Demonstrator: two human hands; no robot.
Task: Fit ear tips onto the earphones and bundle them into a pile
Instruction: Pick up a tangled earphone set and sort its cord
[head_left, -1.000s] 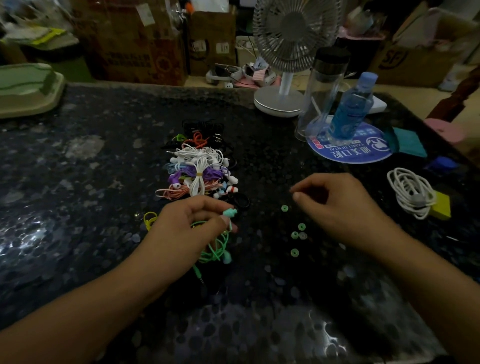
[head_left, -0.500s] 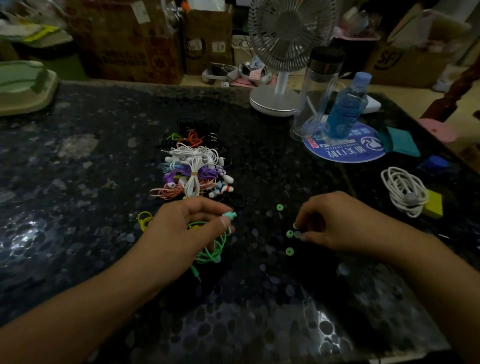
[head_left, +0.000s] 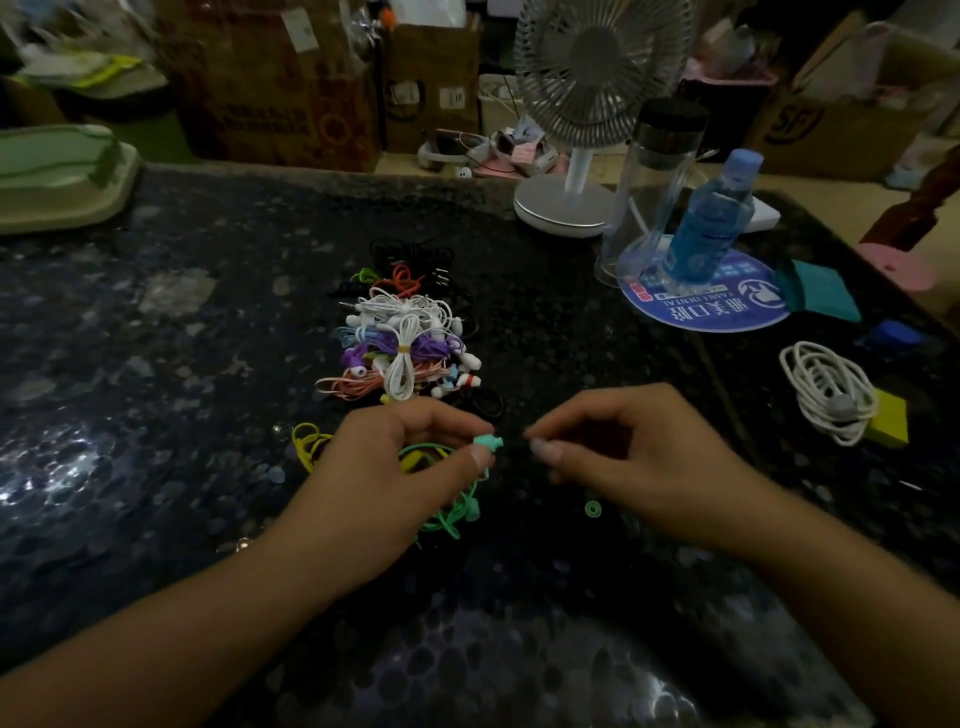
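Pointing right, level: earbud (head_left: 488, 442) pinched, left hand (head_left: 395, 467).

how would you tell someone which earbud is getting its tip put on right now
Start at the pile of bundled earphones in the middle of the dark table; just in front of it the left hand pinches the mint-green earbud. It is the only bud lifted off the table, its bare nozzle facing the right hand, while its green cable trails loose below, unlike the tied bundles.
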